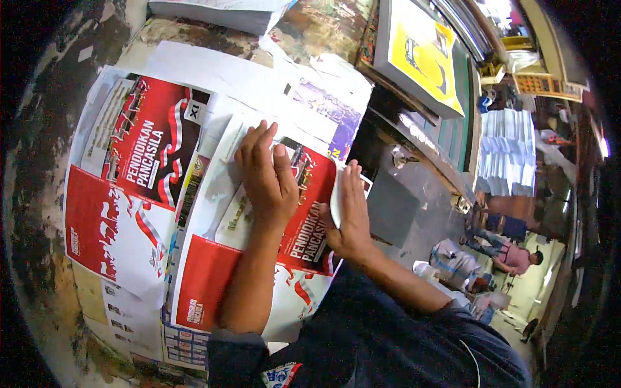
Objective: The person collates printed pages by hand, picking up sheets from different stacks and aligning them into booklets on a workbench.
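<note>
A red, white and black printed cover sheet (310, 187) lies on a stack in front of me, with a ribbon pattern on it. My left hand (268, 174) rests on its upper part, fingers stretched out and pointing away from me. At the sheet's right edge is my right hand (351, 216), its fingers straight and close together. A curved white edge of paper stands up between its thumb and fingers, apparently the sheet's lifted side. To the left lies a second stack of matching printed cover sheets (139, 165), which neither hand touches.
Beyond the covers lie white paper and a purple print (330, 116). A thick stack with a yellow top sheet (424, 58) stands at the upper right, near a tall pile of white paper (508, 152). Farther right, a person in a pink shirt (515, 260) stands near sacks (453, 262).
</note>
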{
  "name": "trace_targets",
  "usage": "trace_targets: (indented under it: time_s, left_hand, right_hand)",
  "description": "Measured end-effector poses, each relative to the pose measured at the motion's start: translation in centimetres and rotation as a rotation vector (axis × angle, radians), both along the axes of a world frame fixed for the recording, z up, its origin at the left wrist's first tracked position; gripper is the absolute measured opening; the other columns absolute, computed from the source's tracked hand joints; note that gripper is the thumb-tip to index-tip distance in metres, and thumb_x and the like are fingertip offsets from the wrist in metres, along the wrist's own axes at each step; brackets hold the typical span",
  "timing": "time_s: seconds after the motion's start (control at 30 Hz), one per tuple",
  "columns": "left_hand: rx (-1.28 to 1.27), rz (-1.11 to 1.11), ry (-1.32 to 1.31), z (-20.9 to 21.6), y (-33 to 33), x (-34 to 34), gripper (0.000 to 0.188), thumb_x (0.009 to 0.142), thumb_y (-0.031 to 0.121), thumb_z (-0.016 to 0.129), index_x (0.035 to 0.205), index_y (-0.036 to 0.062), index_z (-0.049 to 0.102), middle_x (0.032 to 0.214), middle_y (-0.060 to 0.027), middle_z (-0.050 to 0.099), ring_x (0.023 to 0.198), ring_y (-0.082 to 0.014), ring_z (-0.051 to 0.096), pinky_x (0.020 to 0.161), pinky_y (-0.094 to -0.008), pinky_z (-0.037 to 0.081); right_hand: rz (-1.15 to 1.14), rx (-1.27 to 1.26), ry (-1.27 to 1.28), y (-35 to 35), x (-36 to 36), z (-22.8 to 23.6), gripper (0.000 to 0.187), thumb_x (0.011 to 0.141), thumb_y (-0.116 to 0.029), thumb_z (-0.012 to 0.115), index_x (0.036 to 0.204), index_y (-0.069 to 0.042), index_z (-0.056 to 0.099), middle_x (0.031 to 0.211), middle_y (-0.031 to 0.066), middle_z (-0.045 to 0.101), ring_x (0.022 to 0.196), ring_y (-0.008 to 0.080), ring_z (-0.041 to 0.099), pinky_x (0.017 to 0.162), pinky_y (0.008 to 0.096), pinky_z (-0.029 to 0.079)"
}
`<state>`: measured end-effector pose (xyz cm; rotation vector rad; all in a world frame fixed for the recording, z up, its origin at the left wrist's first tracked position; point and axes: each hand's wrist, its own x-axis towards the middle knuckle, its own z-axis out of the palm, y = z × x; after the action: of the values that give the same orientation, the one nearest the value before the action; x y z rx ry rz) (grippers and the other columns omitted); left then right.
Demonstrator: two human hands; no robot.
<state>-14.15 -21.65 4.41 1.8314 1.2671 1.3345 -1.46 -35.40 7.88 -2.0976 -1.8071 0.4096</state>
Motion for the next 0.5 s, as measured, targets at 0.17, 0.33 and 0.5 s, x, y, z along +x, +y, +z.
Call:
trace_targets:
  time_s: [0.17,0.33,0.5]
  left_hand:
    - [-0.014,-0.005,-0.018,0.3,-0.9,0.1,0.033,0.101,0.017,0.046,0.126,-0.0021,0.057,0.130,-0.0218,0.056,0.122,-0.0398,0.050,0.107,-0.0509,0.035]
    - [0.043,0.048,0.033,0.3,-0.6,0.4,0.029,0.102,0.016,0.045,0.125,0.0034,0.059,0.124,-0.0177,0.062,0.118,-0.0348,0.055,0.103,-0.0448,0.039]
    - [-0.082,0.010,-0.010,1.7,-0.4,-0.5,0.034,0.099,0.026,0.057,0.124,0.0031,0.059,0.118,-0.0168,0.063,0.110,-0.0326,0.059,0.098,-0.0430,0.044]
  right_hand:
    - [-0.123,0.039,-0.101,-0.3,2.1,-2.2,0.079,0.096,-0.022,0.059,0.153,0.006,0.013,0.158,0.0339,0.013,0.148,0.0486,0.013,0.119,0.0569,0.013]
    - [-0.137,0.099,-0.021,-0.5,3.2,-3.0,0.076,0.095,-0.026,0.059,0.153,0.005,0.019,0.156,0.0307,0.024,0.145,0.0482,0.022,0.118,0.0543,0.019]
    - [-0.104,0.272,-0.184,-0.1,4.7,-0.2,0.048,0.087,-0.017,0.065,0.130,0.001,0.053,0.111,0.0188,0.061,0.107,0.0316,0.055,0.096,0.0460,0.042]
